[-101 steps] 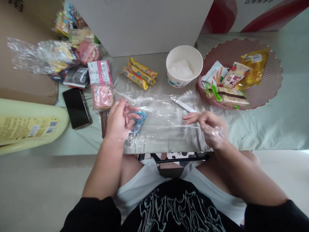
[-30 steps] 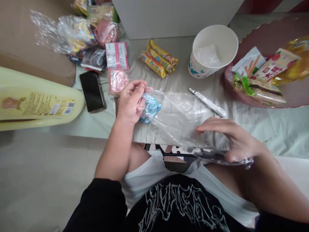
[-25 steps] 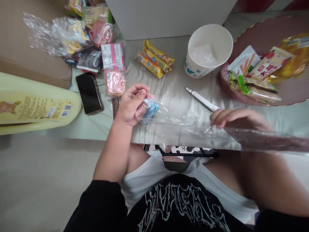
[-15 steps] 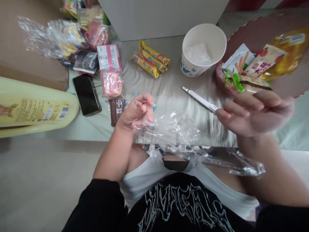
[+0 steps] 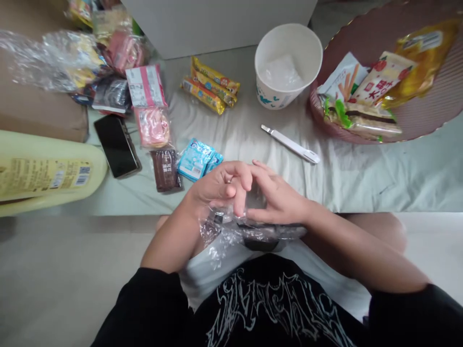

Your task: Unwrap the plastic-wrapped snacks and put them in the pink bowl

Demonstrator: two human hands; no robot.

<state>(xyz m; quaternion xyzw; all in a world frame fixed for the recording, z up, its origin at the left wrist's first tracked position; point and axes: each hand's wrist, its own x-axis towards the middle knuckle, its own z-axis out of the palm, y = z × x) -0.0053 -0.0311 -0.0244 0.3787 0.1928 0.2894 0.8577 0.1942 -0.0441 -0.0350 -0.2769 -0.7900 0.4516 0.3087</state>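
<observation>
My left hand (image 5: 226, 185) is above the near edge of the cloth-covered surface, its fingers curled round a crumpled clear plastic wrapper (image 5: 217, 241). The wrapper hangs over my lap, partly hidden by both hands. My right hand (image 5: 280, 197) meets the left one, fingers spread and apart, its fingertips by the left fingers and the film. Just beyond the left hand lie blue sachets (image 5: 196, 159) and a brown packet (image 5: 165, 169). A white utility knife (image 5: 291, 144) rests past my right hand.
A white paper tub (image 5: 289, 67) with clear plastic inside stands at the back. A pink basket (image 5: 427, 123) of snacks is on the right. Yellow snack packs (image 5: 211, 86), a phone (image 5: 116, 144), a yellow bottle (image 5: 50, 168) and heaped packets (image 5: 123, 53) lie leftward.
My right hand has swung in from the right, its curled fingers now spread, to meet the left hand. The plastic is bunched closer. The blue sachets have come into full view.
</observation>
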